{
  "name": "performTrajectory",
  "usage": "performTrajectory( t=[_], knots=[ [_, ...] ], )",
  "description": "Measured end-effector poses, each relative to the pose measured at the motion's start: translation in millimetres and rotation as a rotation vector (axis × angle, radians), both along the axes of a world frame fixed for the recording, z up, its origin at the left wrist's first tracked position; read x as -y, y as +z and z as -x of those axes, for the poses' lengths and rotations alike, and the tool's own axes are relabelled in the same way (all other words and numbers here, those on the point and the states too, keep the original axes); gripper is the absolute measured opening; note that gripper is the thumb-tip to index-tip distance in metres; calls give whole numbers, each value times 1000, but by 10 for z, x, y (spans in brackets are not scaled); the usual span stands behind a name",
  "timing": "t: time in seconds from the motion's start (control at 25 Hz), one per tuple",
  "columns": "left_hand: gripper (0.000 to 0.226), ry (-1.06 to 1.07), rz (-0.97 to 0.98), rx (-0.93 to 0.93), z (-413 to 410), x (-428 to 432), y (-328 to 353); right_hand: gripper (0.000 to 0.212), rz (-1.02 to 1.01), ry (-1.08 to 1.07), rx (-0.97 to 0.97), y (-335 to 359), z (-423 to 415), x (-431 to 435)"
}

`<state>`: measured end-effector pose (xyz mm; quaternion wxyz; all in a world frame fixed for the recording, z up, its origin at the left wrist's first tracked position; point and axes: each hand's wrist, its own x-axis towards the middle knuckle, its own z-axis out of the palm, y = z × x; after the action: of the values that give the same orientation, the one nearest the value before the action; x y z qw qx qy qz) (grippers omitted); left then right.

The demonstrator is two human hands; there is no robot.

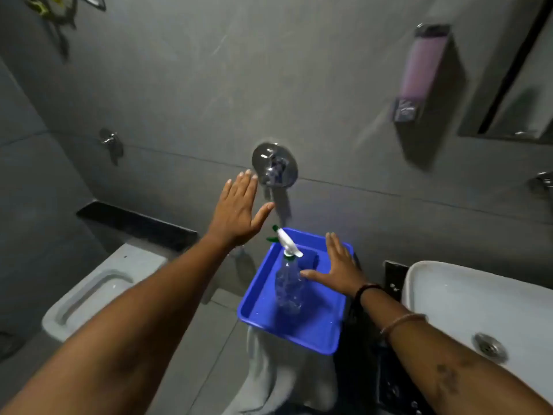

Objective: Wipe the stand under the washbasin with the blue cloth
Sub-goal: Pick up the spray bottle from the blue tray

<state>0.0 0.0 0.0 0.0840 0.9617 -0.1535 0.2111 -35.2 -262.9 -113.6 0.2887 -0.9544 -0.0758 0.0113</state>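
Observation:
A folded blue cloth (309,260) lies at the far end of a blue tray (314,330), behind a clear spray bottle (288,290) with a white trigger head. My right hand (339,271) hovers flat over the tray, fingers spread, thumb close to the bottle, holding nothing. My left hand (239,211) is raised higher, open with fingers spread, just left of the chrome wall valve (274,164). The white washbasin (478,313) sits at the right; a dark stand (395,381) shows below and left of it, mostly hidden by my right forearm.
The tray rests on a pale pedestal-like object (269,375). A toilet (98,289) stands at the left under a black ledge (134,223). A soap dispenser (419,73) and a mirror (520,85) hang on the grey wall.

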Motion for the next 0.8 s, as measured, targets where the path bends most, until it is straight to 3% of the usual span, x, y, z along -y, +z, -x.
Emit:
performTrajectory(
  t=[0.16,0.36,0.48,0.6,0.8],
  knots=[
    [80,78,89,-151,-216,-477,-684,134,-150,20,-129,-341,-283,-566],
    [76,15,77,-265,-591,-671,-1356,76,-460,-57,32,-389,-694,-991],
    [75,-41,110,-329,-716,-642,-1578,55,-603,-87,128,-329,-765,-1233],
    [76,-88,147,-343,-836,-572,-1691,53,-803,-125,77,-287,-820,-1269],
    [83,-127,193,-389,-953,-378,-1742,41,-793,-353,127,-272,-854,-1161]
  ],
)
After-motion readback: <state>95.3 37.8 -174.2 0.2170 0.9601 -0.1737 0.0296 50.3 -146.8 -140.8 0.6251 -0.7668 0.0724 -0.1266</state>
